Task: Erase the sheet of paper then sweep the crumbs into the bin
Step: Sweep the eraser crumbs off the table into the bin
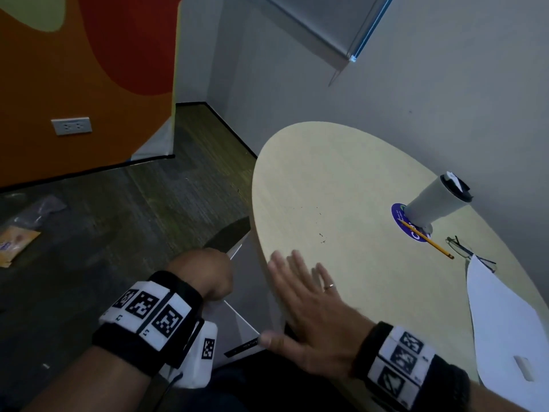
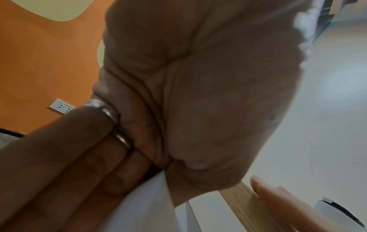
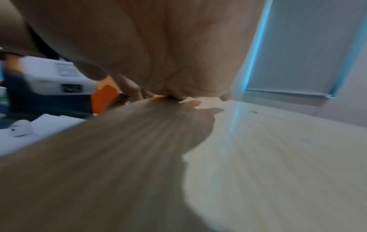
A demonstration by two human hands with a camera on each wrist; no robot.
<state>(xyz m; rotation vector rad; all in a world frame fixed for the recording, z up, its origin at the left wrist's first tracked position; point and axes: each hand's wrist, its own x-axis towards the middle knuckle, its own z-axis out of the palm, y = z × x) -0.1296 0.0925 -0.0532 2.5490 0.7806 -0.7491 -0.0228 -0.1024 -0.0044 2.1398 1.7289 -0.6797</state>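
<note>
My left hand (image 1: 208, 275) grips the rim of a white bin (image 1: 240, 310) with a dark inside, held just below the near-left edge of the round wooden table (image 1: 341, 173). In the left wrist view its curled fingers (image 2: 95, 157) pinch the bin's white wall (image 2: 143, 204). My right hand (image 1: 303, 298) lies flat on the table at that edge, fingers spread and holding nothing. A few dark eraser crumbs (image 1: 322, 238) are scattered just beyond its fingertips. The white sheet of paper (image 1: 505, 316) lies at the right with a small white eraser (image 1: 523, 368) on it.
A yellow pencil (image 1: 427, 239), a pair of glasses (image 1: 463, 249) and a lidded grey cup (image 1: 436, 200) on a blue coaster (image 1: 399, 212) sit at the table's far right, by the wall. An orange packet (image 1: 15, 242) lies on the dark floor at left.
</note>
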